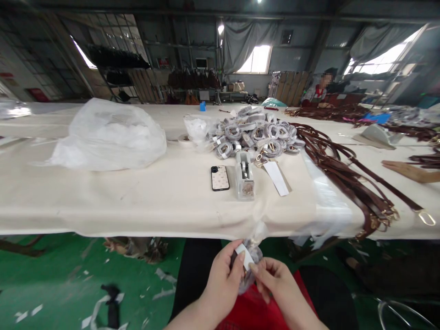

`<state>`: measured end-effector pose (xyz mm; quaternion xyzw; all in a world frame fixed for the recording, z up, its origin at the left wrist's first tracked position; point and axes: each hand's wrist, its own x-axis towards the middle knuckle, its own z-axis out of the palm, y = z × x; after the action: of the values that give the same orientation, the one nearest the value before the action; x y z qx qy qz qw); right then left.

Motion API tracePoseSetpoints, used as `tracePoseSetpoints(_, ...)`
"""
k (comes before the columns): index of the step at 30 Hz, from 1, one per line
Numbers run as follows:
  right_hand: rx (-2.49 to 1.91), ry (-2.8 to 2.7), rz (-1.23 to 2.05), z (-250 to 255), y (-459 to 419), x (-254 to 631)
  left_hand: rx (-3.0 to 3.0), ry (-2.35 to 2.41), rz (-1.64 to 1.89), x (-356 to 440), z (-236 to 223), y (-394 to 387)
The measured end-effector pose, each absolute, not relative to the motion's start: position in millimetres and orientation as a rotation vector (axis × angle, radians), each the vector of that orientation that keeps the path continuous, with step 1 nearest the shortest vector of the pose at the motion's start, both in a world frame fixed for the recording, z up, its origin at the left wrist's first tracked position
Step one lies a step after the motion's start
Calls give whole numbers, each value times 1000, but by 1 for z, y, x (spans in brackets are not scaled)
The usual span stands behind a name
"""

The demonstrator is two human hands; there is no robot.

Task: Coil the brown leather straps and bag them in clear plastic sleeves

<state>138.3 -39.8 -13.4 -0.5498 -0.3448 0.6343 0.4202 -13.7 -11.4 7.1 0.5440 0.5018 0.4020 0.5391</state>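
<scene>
Below the table's front edge, my left hand and my right hand meet over my lap. Both pinch a coiled strap wrapped in clear plastic that has a small white label on it. A thin clear film runs up from it to the table. On the cream table cover above stand a tape dispenser, a phone face down and a white paper strip. Behind them lies a heap of wrapped strap coils.
Brown leather straps with gold clasps trail over the table's right side. A large clear plastic bag sits on the left, a tape roll near the middle. Another person sits far back right. Paper scraps litter the green floor.
</scene>
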Motion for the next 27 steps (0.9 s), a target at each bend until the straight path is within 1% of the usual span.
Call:
tracePoseSetpoints(3,-1390,-894,1610,-18,-38,138,1375,1212,974,-14,13,-14)
tracePoseSetpoints(8,-1370,-900,1635,-16,-38,133,1456,1272,904,-13,18,-12)
tracePoseSetpoints(12,-1300,-986,1741,-8,-43,136,1606,1277,957,-24,20,-2)
tracePoseSetpoints(14,-1354,-1049,1737,-4,-44,145,1663,1240,974,-30,25,4)
tracePoseSetpoints(15,-1406,-1072,1657,-3,-44,150,1674,1229,978,-32,27,6)
tracePoseSetpoints(16,-1457,-1090,1511,-1,-43,156,1666,1221,974,-33,30,7)
tracePoseSetpoints(18,-1490,-1118,1138,4,-40,165,1585,1187,944,-32,34,7)
tracePoseSetpoints(19,-1459,-1140,1017,6,-39,169,1518,1150,914,-30,35,6)
tracePoseSetpoints(20,-1406,-1171,996,8,-38,170,1448,1103,882,-28,35,5)
tracePoseSetpoints(22,-1282,-1230,1189,13,-37,169,1357,1019,834,-24,34,3)
tracePoseSetpoints(24,-1208,-1256,1403,16,-39,165,1426,1001,823,-23,32,3)
tracePoseSetpoints(25,-1215,-1269,1429,17,-40,163,1530,1010,824,-24,30,4)
tracePoseSetpoints(27,-1316,-1308,1319,17,-44,159,1835,1021,810,-27,25,8)
